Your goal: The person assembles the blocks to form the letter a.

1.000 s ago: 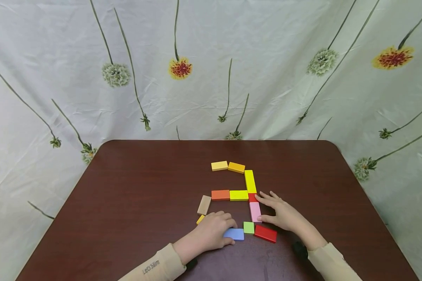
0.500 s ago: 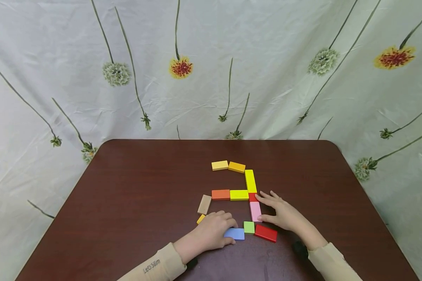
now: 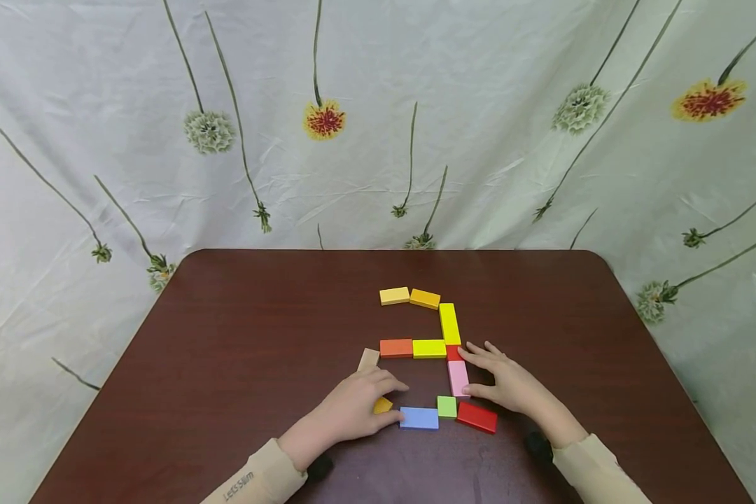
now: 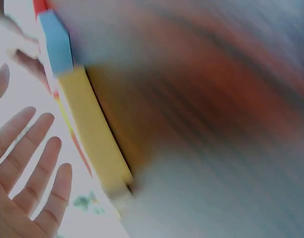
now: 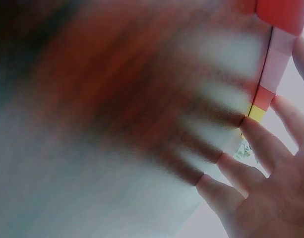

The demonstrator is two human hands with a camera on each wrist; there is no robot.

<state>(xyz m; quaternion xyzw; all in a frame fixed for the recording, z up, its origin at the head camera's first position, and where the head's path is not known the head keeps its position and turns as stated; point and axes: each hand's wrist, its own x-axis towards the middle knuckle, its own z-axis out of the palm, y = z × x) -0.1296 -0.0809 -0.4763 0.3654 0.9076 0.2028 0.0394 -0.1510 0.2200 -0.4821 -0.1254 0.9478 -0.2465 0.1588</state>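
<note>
In the head view my left hand (image 3: 346, 407) is over the left end of the block figure, its thumb tip at the left end of a blue block (image 3: 419, 418). Beneath the hand a yellow-orange block (image 3: 383, 405) and a beige block (image 3: 369, 358) are partly hidden. The left wrist view shows spread fingers (image 4: 40, 168) apart from the yellow-orange block (image 4: 94, 134). My right hand (image 3: 510, 381) rests spread on the right side, thumb at the pink block (image 3: 458, 379), index fingertip at a small red block (image 3: 453, 352). Its other fingertips rest on the table in the right wrist view.
A green block (image 3: 446, 407) and a larger red block (image 3: 477, 416) lie right of the blue one. Orange (image 3: 396, 348) and yellow (image 3: 429, 348) blocks form a middle row. Beyond are a long yellow block (image 3: 450, 323) and two more. The brown table (image 3: 258, 315) meets a flowered cloth (image 3: 378, 175).
My left hand has let go of the blue block and moved left, its fingers straightening. More of the blue and yellow-orange blocks shows, less of the beige one. My right hand stays put.
</note>
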